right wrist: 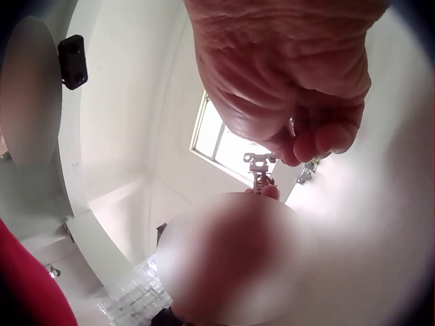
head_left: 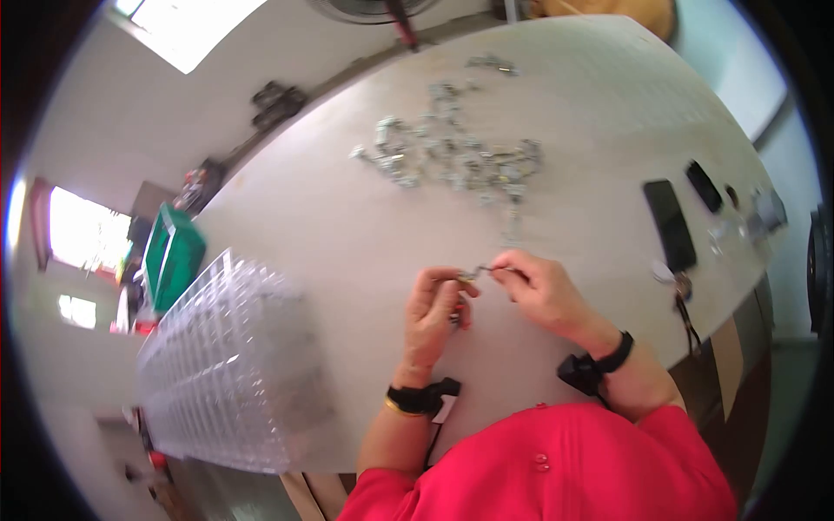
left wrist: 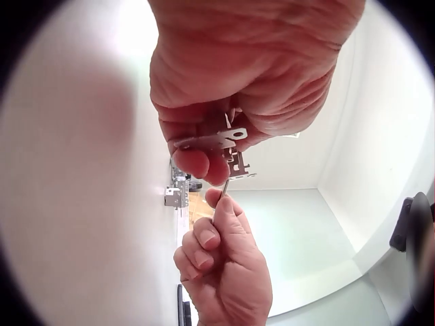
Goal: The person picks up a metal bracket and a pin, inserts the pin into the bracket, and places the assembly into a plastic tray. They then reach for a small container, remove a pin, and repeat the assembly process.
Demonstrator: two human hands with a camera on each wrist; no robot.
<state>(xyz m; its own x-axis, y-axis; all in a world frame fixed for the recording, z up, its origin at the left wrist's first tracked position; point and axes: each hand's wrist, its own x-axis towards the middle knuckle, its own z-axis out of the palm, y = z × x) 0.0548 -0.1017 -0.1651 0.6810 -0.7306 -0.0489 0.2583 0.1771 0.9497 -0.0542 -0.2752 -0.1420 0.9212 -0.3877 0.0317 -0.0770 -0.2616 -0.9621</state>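
Note:
My left hand (head_left: 426, 326) grips a small silvery metal fitting (left wrist: 216, 141), with a flat plate and a holed tab, between thumb and fingers above the table. In the right wrist view, the fitting's slotted end (right wrist: 259, 163) sticks up from the left fingertips. Facing it, my right hand (head_left: 549, 297) pinches a thin metal rod (left wrist: 223, 195) between thumb and forefinger. The rod's tip meets the fitting's lower end in the left wrist view. Its other end is hidden in the right hand. Many similar metal fittings (head_left: 473, 161) lie scattered on the table beyond both hands.
A stack of clear plastic trays (head_left: 221, 369) stands on the table's left, near a green bin (head_left: 173, 256). To the right lie a black phone (head_left: 670, 226), a smaller black device (head_left: 704, 187), keys (head_left: 683, 285) and a clear plastic bag (head_left: 766, 213). The pale table (head_left: 599, 113) has a curved-looking far edge.

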